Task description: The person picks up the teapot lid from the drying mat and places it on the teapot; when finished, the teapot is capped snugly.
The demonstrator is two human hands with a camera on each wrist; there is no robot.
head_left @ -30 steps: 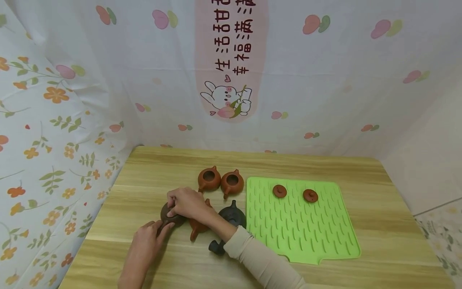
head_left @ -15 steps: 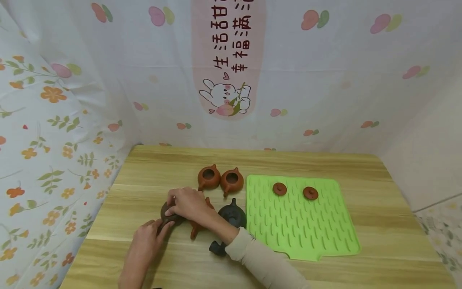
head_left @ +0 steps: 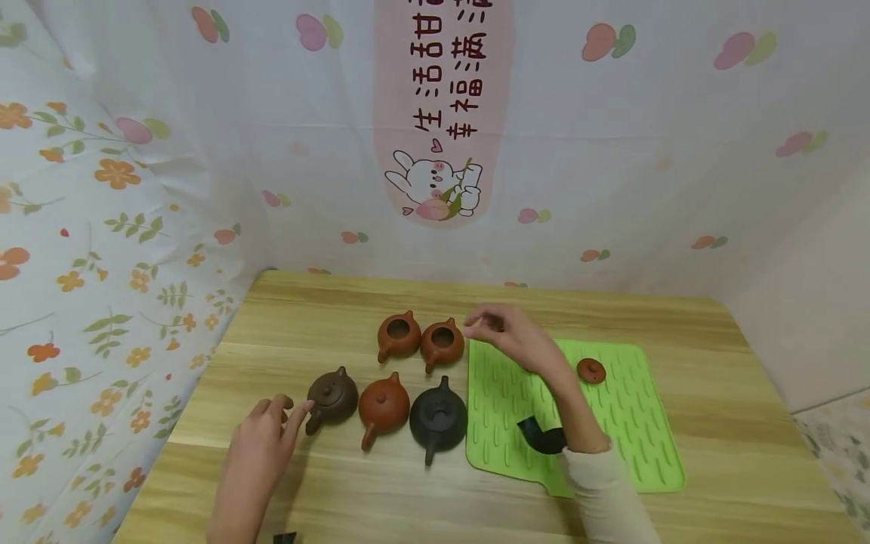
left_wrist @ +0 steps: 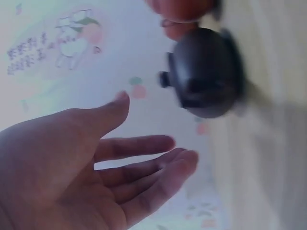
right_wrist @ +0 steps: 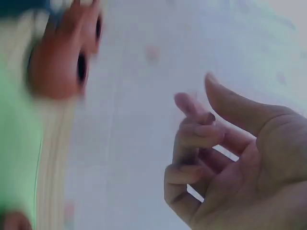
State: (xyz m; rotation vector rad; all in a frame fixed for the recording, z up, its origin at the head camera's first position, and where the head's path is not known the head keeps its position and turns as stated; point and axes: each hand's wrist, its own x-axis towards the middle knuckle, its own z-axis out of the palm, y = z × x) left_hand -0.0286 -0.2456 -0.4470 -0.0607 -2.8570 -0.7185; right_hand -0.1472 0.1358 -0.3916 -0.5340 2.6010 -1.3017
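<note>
A dark brown teapot point(head_left: 337, 399) with its lid on stands at the left of the front row. My left hand point(head_left: 261, 446) is just beside its handle, fingers relaxed; the left wrist view shows a gap between that hand and the teapot point(left_wrist: 206, 72). Beside it stand a lidded red-brown teapot point(head_left: 384, 408) and a black teapot point(head_left: 438, 423). Two lidless red-brown teapots point(head_left: 399, 338) sit behind. Over the green mat point(head_left: 499, 434), my right hand point(head_left: 519, 340) hovers with loosely bent fingers and holds nothing. A red-brown lid point(head_left: 591, 370) lies on the mat.
The wooden table point(head_left: 381, 499) ends at the back against a printed white cloth point(head_left: 578, 151), with a floral cloth point(head_left: 136, 302) along the left. A black wrist-camera mount point(head_left: 540, 437) sticks out from the right wrist. The right arm covers part of the mat.
My right hand has left the dark brown teapot's lid and swung right, over the mat. My left hand has let go of that teapot's handle. One mat lid is now hidden in the head view.
</note>
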